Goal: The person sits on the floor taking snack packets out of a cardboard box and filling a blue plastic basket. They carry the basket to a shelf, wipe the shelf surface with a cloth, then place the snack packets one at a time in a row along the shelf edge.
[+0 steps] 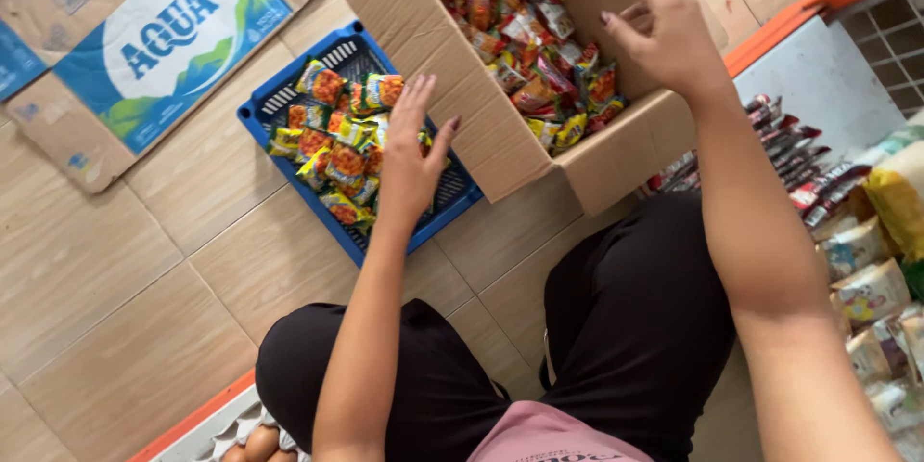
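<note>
A tiled floor [115,289] carries an open cardboard box [452,67] full of small snack packets [539,48]. Just beside it sits a blue basket [279,101] with a heap of yellow and orange packets [337,144]. The left hand [409,159] lies flat on that heap, fingers spread. The right hand [659,29] hovers over the box, fingers loosely curled, holding nothing.

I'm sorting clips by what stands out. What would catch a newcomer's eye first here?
The heap of bright snack packets in the blue crate on the floor, under the left hand. Just right of it, the open cardboard box full of the same packets, with the right hand open above it.
</note>
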{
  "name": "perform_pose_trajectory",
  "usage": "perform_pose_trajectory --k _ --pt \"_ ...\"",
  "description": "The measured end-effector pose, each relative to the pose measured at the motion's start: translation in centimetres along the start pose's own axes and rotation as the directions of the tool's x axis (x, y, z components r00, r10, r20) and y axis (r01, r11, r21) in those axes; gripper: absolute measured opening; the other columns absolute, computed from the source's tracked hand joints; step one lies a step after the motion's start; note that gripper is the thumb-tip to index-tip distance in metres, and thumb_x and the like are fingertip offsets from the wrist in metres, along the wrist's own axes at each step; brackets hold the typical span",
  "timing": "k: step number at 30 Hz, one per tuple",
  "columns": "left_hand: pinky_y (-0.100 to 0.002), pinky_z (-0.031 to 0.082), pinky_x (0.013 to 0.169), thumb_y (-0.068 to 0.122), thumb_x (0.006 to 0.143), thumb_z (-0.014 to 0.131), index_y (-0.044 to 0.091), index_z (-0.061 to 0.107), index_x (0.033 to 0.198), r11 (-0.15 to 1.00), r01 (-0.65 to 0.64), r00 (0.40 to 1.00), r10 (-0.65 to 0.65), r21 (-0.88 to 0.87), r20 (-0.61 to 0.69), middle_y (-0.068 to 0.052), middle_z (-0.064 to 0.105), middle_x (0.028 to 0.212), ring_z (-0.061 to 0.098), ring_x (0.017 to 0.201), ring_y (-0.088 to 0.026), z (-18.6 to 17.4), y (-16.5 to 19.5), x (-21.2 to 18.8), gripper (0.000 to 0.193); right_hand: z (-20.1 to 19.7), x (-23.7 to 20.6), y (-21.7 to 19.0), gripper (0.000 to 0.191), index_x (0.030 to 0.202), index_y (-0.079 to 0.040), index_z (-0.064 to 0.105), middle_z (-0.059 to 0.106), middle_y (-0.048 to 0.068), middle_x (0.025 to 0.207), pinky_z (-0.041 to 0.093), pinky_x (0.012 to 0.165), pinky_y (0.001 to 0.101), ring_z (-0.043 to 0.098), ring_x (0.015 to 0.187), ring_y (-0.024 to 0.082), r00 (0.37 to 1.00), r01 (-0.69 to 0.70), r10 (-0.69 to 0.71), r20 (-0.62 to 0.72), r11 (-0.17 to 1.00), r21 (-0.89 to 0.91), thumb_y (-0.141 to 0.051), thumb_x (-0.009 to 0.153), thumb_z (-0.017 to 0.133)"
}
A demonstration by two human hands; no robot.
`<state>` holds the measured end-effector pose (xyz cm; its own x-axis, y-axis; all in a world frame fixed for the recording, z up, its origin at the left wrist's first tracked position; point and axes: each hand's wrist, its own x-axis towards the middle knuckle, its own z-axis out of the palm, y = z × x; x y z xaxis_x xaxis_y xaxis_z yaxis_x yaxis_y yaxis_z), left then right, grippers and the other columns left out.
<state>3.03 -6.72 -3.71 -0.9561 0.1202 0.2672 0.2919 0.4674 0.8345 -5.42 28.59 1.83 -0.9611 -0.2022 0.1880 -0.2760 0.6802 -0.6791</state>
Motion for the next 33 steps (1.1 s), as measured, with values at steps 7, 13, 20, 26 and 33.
perform_pose_trajectory --k 7,13,20,26,33 --pt "-0.065 0.022 0.121 0.034 0.099 0.071 0.02 0.047 0.157 0.978 -0.009 0.987 -0.024 0.206 0.157 -0.008 0.033 0.169 0.021 0.158 -0.035 5.6 0.7 2.0 0.064 -0.8 -0.6 6.6 0.064 0.153 -0.01 0.056 0.067 0.016 0.132 0.058 0.087 0.035 0.069 0.098 0.024 0.993 -0.05 0.063 0.098 0.99 -0.131 -0.005 0.093 0.076" --pt "-0.067 0.024 0.12 0.04 0.09 0.075 0.023 0.05 0.153 0.969 0.04 0.986 -0.078 0.244 0.147 -0.002 0.037 0.167 0.035 0.153 -0.028 8.3 -0.5 3.5 0.069 -0.3 0.9 9.4 0.063 0.15 -0.007 0.06 0.058 0.023 0.12 0.051 0.094 0.0478 0.057 0.109 0.036 0.991 -0.035 -0.02 -0.129 0.909 -0.415 -0.014 0.091 0.082" --pt "-0.065 0.024 0.12 0.038 0.091 0.076 0.026 0.071 0.131 0.96 0.049 0.997 -0.065 0.274 0.05 0.001 0.055 0.154 0.044 0.148 -0.028 9.2 -1.3 5.5 0.042 1.0 2.6 14.1 0.033 0.135 -0.01 0.069 0.066 0.013 0.12 0.05 0.092 0.0512 0.057 0.112 0.039 0.981 -0.194 0.181 -0.071 0.886 -0.42 -0.025 0.105 0.069" --pt "-0.064 0.019 0.123 0.033 0.094 0.076 0.025 0.072 0.13 0.951 0.026 0.998 -0.044 0.308 0.05 0.001 0.054 0.155 0.04 0.151 -0.03 9.6 -0.9 6.0 0.037 0.6 3.1 13.7 0.026 0.125 -0.008 0.072 0.067 0.013 0.117 0.05 0.09 0.0509 0.058 0.112 0.039 0.986 -0.167 0.144 -0.087 0.893 -0.417 -0.021 0.103 0.069" --pt "-0.064 0.018 0.123 0.037 0.092 0.076 0.02 0.066 0.136 0.929 -0.027 0.996 -0.007 0.37 0.09 -0.003 0.048 0.159 0.036 0.153 -0.027 9.8 -0.4 5.0 0.048 2.2 2.1 11.5 0.014 0.113 -0.011 0.07 0.064 0.011 0.121 0.054 0.098 0.0453 0.064 0.116 0.034 0.992 0.114 -0.078 0.101 0.898 -0.425 -0.011 0.099 0.072"
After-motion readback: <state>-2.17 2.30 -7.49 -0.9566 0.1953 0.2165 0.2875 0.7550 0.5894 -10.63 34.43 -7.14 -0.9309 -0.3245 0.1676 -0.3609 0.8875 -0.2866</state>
